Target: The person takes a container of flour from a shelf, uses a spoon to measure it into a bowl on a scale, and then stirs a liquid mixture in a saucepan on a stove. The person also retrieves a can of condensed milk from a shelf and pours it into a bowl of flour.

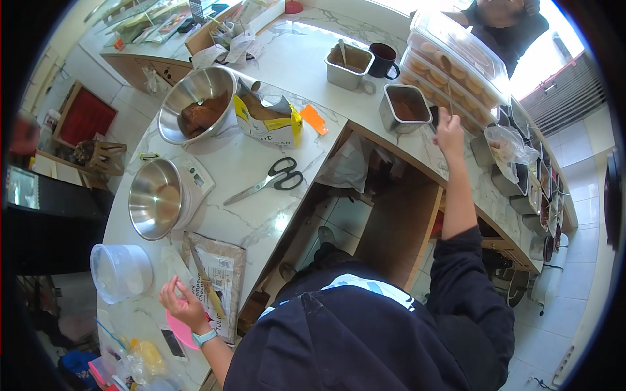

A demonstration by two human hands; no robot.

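We look down on a white marble counter (261, 176) that bends round us. We count two round steel mixing bowls: one larger (195, 104) holding brown pieces, one smaller (156, 199) sitting on a white kitchen scale (199, 179). We count two rectangular steel containers, one (349, 65) farther off, one (404, 107) nearer our right hand (448, 133). That hand is closed round a long thin spoon handle (447, 81), just beside the nearer container; its long axis runs almost straight away from us, bowl end pointing toward the stacked clear plastic boxes of biscuits (456, 58). Our left hand (182, 306), fingers loosely spread and holding nothing, hovers over a brown flat packet (222, 274) with a wooden-handled knife (205, 280) lying on it. One pair of black-handled scissors (270, 179) lies mid-counter.
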